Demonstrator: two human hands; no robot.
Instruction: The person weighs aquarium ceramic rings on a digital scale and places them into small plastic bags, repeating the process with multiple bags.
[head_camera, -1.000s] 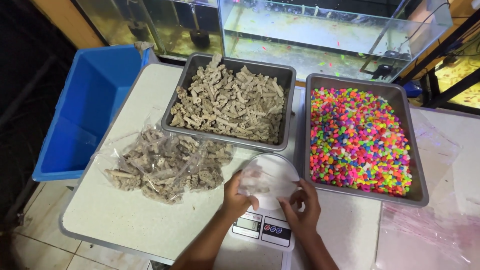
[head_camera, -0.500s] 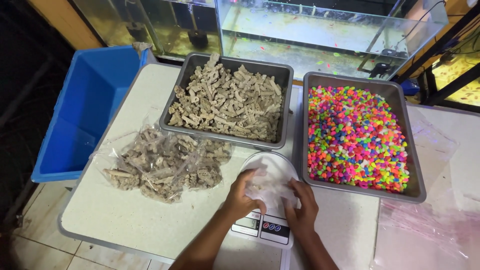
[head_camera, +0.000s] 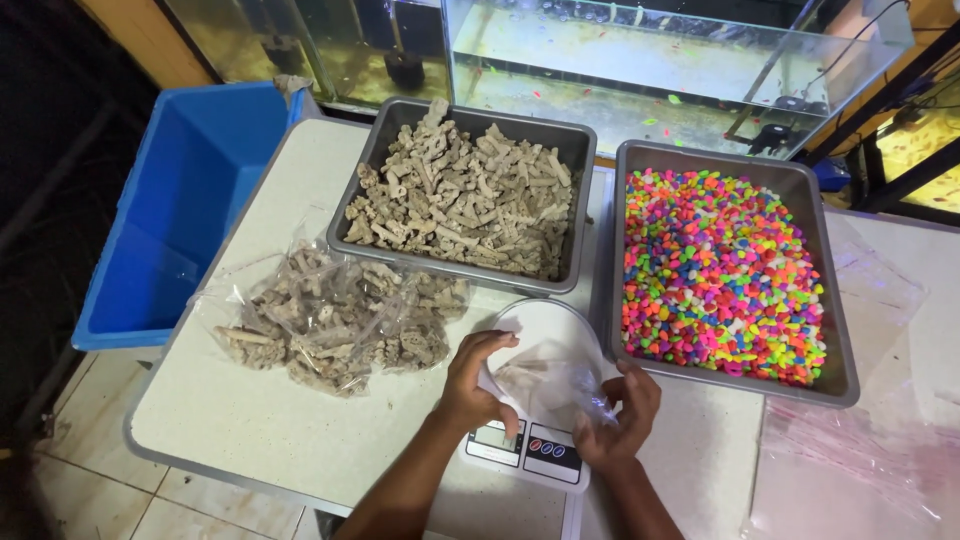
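Observation:
My left hand (head_camera: 474, 380) and my right hand (head_camera: 620, 415) both grip a clear plastic bag (head_camera: 553, 385) over a small white kitchen scale (head_camera: 535, 335) with a round white top. The bag looks crumpled and I cannot tell if anything is in it. Behind the scale stands a grey metal tray (head_camera: 372, 170) heaped with beige rough cylindrical pieces (head_camera: 465, 200). To its right a second grey metal tray (head_camera: 838, 300) holds bright multicoloured pebbles (head_camera: 720, 275). Left of my hands lie filled clear bags of the beige pieces (head_camera: 335, 320).
A blue plastic bin (head_camera: 170, 220) stands off the table's left edge. Glass aquariums (head_camera: 640, 50) line the back. Empty clear plastic bags (head_camera: 860, 440) lie at the right on the white tabletop (head_camera: 270, 430). Tiled floor shows at lower left.
My hands have drawn the plastic bag slightly toward me and down over the scale's front, and the bag has bunched more between them.

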